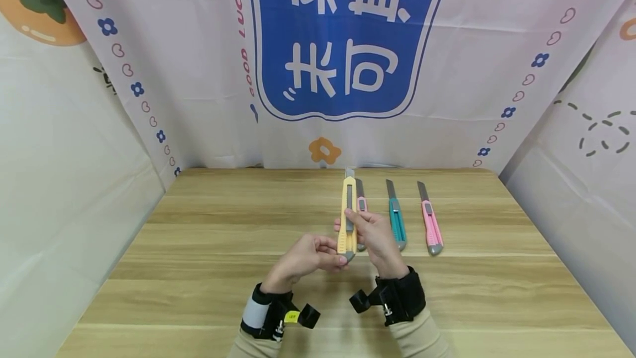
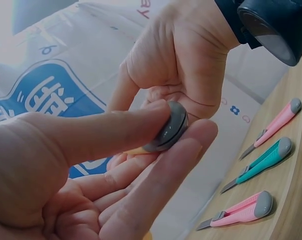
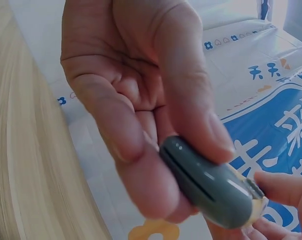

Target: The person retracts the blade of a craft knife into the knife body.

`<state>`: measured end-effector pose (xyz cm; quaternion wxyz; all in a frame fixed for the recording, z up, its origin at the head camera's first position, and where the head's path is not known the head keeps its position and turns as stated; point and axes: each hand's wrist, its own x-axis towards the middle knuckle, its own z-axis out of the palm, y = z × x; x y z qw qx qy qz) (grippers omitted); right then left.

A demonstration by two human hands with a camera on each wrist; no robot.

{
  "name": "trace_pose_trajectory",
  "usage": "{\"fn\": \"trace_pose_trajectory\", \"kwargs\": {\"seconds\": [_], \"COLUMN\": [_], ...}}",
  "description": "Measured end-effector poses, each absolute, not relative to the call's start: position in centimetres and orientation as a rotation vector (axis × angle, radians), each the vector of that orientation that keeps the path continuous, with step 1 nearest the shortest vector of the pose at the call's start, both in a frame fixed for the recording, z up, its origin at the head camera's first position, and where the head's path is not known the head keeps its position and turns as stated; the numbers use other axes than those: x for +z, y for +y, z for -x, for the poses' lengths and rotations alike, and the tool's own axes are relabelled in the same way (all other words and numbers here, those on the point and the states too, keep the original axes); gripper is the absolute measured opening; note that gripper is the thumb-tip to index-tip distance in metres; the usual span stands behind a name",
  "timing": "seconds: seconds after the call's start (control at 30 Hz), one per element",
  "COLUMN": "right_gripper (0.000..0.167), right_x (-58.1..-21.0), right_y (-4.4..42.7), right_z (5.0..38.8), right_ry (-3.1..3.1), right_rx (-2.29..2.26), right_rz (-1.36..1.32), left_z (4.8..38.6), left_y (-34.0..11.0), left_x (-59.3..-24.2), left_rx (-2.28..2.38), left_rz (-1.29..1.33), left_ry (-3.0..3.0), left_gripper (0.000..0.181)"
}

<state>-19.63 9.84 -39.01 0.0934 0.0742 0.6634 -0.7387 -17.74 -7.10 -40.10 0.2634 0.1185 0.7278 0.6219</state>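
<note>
Both hands hold a yellow utility knife [image 1: 349,198] upright above the table, its blade end pointing away. My left hand [image 1: 310,256] pinches the grey end cap [image 2: 172,127] between thumb and fingers. Higher on the handle, my right hand [image 1: 380,242] grips the knife, its thumb on the slider side and fingers behind. A short bit of blade [image 1: 349,172] shows at the tip. Behind it lies a pink utility knife [image 1: 362,203], partly hidden by the right hand and yellow knife. A teal utility knife [image 1: 396,220] and another pink knife [image 1: 432,225] lie to the right.
The three knives on the wooden table [image 1: 208,247] lie roughly side by side, with blades extended toward the back edge. A white printed cloth [image 1: 208,98] hangs behind the table, with more cloth at both sides. Each wrist wears a black camera strap [image 1: 407,294].
</note>
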Motion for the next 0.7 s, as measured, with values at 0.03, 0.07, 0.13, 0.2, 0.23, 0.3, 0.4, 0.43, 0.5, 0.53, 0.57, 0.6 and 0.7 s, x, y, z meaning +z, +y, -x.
{"fn": "trace_pose_trajectory", "kwargs": {"seconds": [0.03, 0.07, 0.13, 0.2, 0.23, 0.3, 0.4, 0.43, 0.5, 0.53, 0.57, 0.6, 0.7], "right_gripper": [0.035, 0.036, 0.038, 0.041, 0.042, 0.044, 0.044, 0.043, 0.04, 0.038, 0.037, 0.036, 0.036], "right_x": [-39.02, -39.06, -39.09, -39.14, -39.17, -39.21, -39.3, -39.28, -39.2, -39.18, -39.15, -39.08, -38.98], "right_y": [9.8, 9.76, 9.66, 9.55, 9.52, 9.44, 9.4, 9.4, 9.42, 9.44, 9.46, 9.49, 9.56], "right_z": [19.64, 19.67, 19.71, 19.76, 19.77, 19.8, 19.8, 19.8, 19.79, 19.81, 19.81, 19.81, 19.82], "right_ry": [1.97, 1.969, 1.971, 1.981, 1.983, 1.988, 2.003, 2.005, 2.006, 2.006, 2.004, 1.999, 1.995], "right_rx": [-2.191, -2.188, -2.183, -2.172, -2.167, -2.163, -2.154, -2.154, -2.153, -2.151, -2.154, -2.154, -2.157], "right_rz": [-0.234, -0.254, -0.287, -0.309, -0.318, -0.321, -0.314, -0.316, -0.32, -0.32, -0.32, -0.322, -0.302], "left_z": [17.71, 17.69, 17.65, 17.63, 17.63, 17.63, 17.61, 17.6, 17.55, 17.52, 17.49, 17.47, 17.43], "left_y": [-7.09, -7.09, -7.08, -7.06, -7.04, -6.98, -6.86, -6.82, -6.74, -6.7, -6.67, -6.64, -6.59], "left_x": [-40.08, -40.07, -40.05, -40.02, -40.01, -40.0, -39.95, -39.92, -39.87, -39.84, -39.8, -39.77, -39.7], "left_rx": [1.681, 1.681, 1.678, 1.678, 1.679, 1.68, 1.683, 1.683, 1.682, 1.681, 1.68, 1.678, 1.669], "left_rz": [-0.316, -0.313, -0.315, -0.312, -0.307, -0.294, -0.277, -0.275, -0.278, -0.279, -0.279, -0.279, -0.283], "left_ry": [1.972, 1.976, 1.985, 1.992, 1.992, 1.996, 2.0, 2.002, 2.007, 2.009, 2.011, 2.014, 2.024], "left_gripper": [0.029, 0.029, 0.029, 0.029, 0.029, 0.029, 0.029, 0.029, 0.029, 0.029, 0.029, 0.029, 0.029]}}
